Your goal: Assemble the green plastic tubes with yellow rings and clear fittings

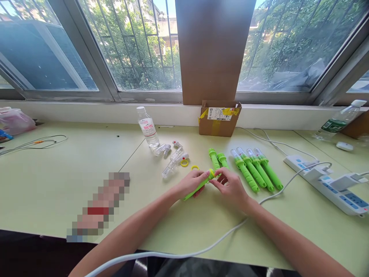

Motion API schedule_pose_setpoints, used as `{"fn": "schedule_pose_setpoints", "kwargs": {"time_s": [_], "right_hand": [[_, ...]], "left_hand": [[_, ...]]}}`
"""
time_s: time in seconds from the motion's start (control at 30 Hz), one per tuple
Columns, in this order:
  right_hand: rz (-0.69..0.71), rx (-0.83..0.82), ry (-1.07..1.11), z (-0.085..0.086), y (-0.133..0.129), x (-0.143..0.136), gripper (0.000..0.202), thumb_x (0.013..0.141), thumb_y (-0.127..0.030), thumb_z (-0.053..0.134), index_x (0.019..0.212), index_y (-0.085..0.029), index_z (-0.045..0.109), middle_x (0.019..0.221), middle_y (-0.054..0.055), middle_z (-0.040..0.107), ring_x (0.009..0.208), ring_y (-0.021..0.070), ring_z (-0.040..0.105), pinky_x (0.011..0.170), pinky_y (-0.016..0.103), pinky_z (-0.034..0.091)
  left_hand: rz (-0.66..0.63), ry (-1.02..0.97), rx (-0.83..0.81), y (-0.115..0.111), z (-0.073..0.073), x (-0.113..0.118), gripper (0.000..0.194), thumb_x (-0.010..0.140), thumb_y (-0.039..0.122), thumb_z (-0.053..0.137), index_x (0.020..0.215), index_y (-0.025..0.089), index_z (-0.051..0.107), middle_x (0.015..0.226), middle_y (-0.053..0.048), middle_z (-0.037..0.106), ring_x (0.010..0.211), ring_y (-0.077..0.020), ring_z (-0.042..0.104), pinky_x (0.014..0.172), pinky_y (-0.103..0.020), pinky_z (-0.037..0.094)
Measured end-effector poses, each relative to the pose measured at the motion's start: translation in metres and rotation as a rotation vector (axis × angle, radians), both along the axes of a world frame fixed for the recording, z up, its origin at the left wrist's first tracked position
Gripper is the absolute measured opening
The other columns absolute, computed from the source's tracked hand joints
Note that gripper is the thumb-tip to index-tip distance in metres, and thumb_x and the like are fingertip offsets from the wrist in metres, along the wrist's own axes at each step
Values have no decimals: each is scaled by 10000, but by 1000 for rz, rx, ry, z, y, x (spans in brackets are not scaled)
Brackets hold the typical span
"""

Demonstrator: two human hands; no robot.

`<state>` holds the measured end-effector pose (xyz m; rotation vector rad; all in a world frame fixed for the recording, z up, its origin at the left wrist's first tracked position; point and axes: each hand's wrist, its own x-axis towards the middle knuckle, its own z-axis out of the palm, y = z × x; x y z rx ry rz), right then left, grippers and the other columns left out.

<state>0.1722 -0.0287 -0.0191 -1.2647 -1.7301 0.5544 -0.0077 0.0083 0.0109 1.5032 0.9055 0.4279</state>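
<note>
"What did I have in the left hand when you looked in?"

"I had the left hand (191, 182) curled closed around a green handle (190, 194), above the middle of the table (57, 173). The handle sloped from near left to far right, with a yellow ring (212, 174) at its far end."

"And the right?"

"I had the right hand (230, 186) partly closed, fingers bent, thumb and forefinger up against the ring's right side. From here I couldn't tell whether it gripped the ring or only touched it."

"What lay around them?"

"Just beyond my hands, two bare green handles (213, 158) lay side by side. Farther right, four capped handles (255, 172) with clear tops slanted in a row. On the left I saw a loose cluster of clear plastic pieces (172, 163), with one loose ring (184, 163) just beside it and a second ring (195, 167) nearer the left hand."

"Anything farther off?"

"A water bottle (148, 129) stood upright at the far left of the cluster, and a cardboard box (216, 127) stood by the window sill. A power strip (328, 186) lay at the right, and a white cable (167, 255) crossed the near side."
</note>
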Motion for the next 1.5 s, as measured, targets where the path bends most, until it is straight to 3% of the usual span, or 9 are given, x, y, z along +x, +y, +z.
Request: {"fn": "schedule_pose_setpoints", "kwargs": {"time_s": [0.7,1.03,1.5], "right_hand": [[32,28,-16,1,-1,1,178,811,-336,624,912,-209,551,789,24,626,592,145,608,501,263,516],[103,52,-5,0,0,1,193,805,-248,632,964,-213,530,890,25,596,625,124,612,514,241,525],[88,167,-36,-4,-3,-2,180,820,-212,618,958,-218,502,910,19,578,600,106,612,509,234,510]], "left_hand": [[32,-22,-99,5,-7,-2,540,789,682,432,843,162,564,432,52,472,290,-79,384,314,-196,296],[5,-38,-150,7,-4,-6,491,807,664,417,772,180,486,449,43,502,294,-86,406,297,-196,305],[-29,-32,-173,5,-6,-7,563,841,658,339,631,159,494,416,13,494,294,-83,400,329,-200,310]]}}
